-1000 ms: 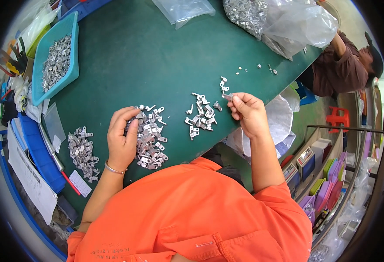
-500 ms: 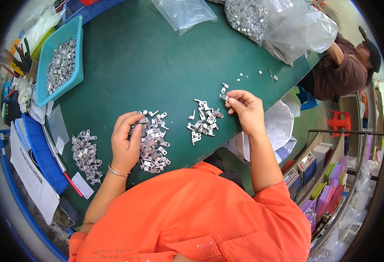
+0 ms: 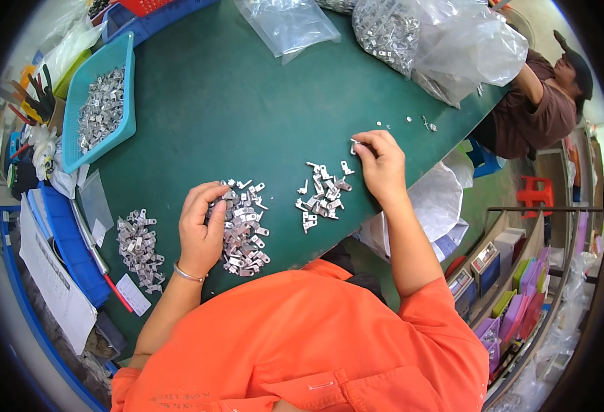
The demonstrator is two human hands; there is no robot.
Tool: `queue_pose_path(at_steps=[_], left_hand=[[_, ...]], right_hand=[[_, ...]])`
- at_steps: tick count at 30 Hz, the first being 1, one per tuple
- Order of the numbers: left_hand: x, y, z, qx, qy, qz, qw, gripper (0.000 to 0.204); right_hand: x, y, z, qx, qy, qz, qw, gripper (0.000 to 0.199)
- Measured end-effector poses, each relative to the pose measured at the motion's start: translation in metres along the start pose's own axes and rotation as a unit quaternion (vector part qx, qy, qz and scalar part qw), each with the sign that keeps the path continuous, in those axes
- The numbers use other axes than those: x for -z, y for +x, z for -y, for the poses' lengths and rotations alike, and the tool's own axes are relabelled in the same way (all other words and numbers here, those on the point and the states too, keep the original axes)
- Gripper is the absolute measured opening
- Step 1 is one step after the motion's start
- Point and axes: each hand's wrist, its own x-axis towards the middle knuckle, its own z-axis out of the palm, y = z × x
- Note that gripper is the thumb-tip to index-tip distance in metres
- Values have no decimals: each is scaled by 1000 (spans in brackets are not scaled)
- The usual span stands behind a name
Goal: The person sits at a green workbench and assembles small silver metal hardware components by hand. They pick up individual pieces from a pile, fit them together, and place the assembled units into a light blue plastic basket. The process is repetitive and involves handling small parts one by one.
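Note:
My right hand (image 3: 382, 165) pinches a small silver metal bracket (image 3: 353, 147) between thumb and fingertips, over the table beyond a small heap of like brackets (image 3: 324, 195). One loose bracket (image 3: 347, 167) lies at that heap's upper right edge, below the pinching fingers. My left hand (image 3: 201, 223) is curved along the left side of a larger bracket pile (image 3: 244, 237), thumb apart from the fingers; its fingertips touch the pile's far end and nothing shows gripped. Left of this hand's wrist lies another pile of brackets (image 3: 140, 248).
A turquoise basket (image 3: 131, 82) of metal parts stands at far left on the green table (image 3: 247, 117). Clear plastic bags (image 3: 470, 58), one full of parts, lie at far right. Small scraps (image 3: 408, 119) lie near the right edge. Beyond it, a co-worker (image 3: 542, 103) handles a bag.
The bracket my right hand held now lies beside the small heap. The hand has taken hold of the other bracket that lay just beyond it. My left hand stays at the larger pile.

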Motion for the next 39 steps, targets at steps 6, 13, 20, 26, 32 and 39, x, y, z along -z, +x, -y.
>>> queue_pose_path(at_steps=[6,13,20,26,32,39], left_hand=[[0,0,-1,-9,5,-9,1000,17],[-1,-1,0,0,-6,-9,1000,17],[-2,-1,1,1,-10,-11,1000,17],[0,-1,1,1,-3,-13,1000,17],[0,0,-1,-18,5,-6,1000,16],[-1,-1,-2,-11,-4,-14,1000,17]], right_hand=[[10,-24,-1,-142,366,96,915,14],[18,-32,3,-184,606,118,765,17],[19,-28,10,-2,214,172,962,30],[-17,-46,61,227,-69,238,942,53],[-41,-37,45,288,-68,133,946,19],[-28,-28,43,262,-45,165,950,36]])
